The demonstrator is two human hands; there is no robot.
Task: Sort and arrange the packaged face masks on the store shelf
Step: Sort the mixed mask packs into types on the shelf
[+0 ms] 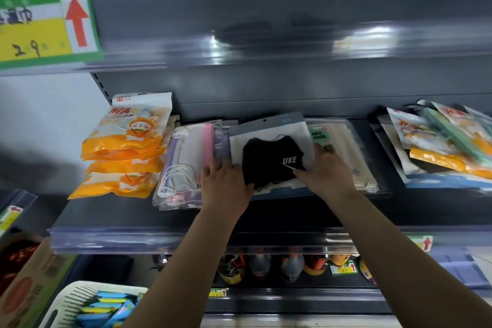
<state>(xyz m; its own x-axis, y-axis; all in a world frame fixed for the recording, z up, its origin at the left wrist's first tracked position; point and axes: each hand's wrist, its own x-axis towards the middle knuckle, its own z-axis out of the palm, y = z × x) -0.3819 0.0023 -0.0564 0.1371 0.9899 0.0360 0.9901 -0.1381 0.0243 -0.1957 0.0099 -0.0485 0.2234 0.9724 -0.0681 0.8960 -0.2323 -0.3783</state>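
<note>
Centre of frame, on the shelf (111,218): black-mask packet (269,152), flat, long axis running away from the viewer. Left hand (226,189) grips its left edge, right hand (326,170) its right; equally near.

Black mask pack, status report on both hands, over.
Left hand and right hand each grip a side of the black mask pack. Pack flat on the shelf. Clear mask packs crowd the left side.
</note>
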